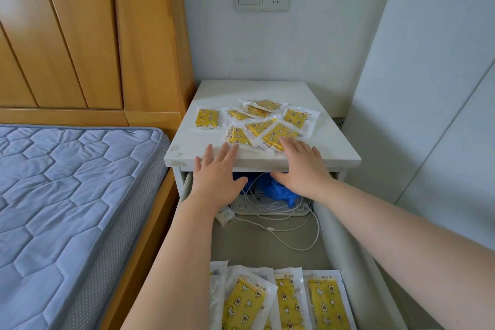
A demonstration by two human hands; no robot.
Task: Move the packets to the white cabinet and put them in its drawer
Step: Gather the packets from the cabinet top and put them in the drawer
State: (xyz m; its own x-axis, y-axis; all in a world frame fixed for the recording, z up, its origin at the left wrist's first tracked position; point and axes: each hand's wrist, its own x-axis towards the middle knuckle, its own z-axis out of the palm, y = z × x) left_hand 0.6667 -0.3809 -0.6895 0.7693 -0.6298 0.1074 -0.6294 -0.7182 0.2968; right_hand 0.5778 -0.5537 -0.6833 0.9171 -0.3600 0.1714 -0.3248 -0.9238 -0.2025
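Observation:
Several yellow patterned packets in clear wrappers lie scattered on top of the white cabinet. Its drawer is pulled out toward me, and several more yellow packets lie flat at its near end. My left hand reaches over the cabinet's front edge with fingers straight, its fingertips at the nearest packets. My right hand is spread flat, with its fingertips resting on the nearest packet. Neither hand holds anything.
In the back of the drawer lie a blue plastic bag, white cables and a white power strip. A bed with a blue mattress stands close on the left, a white wall panel on the right.

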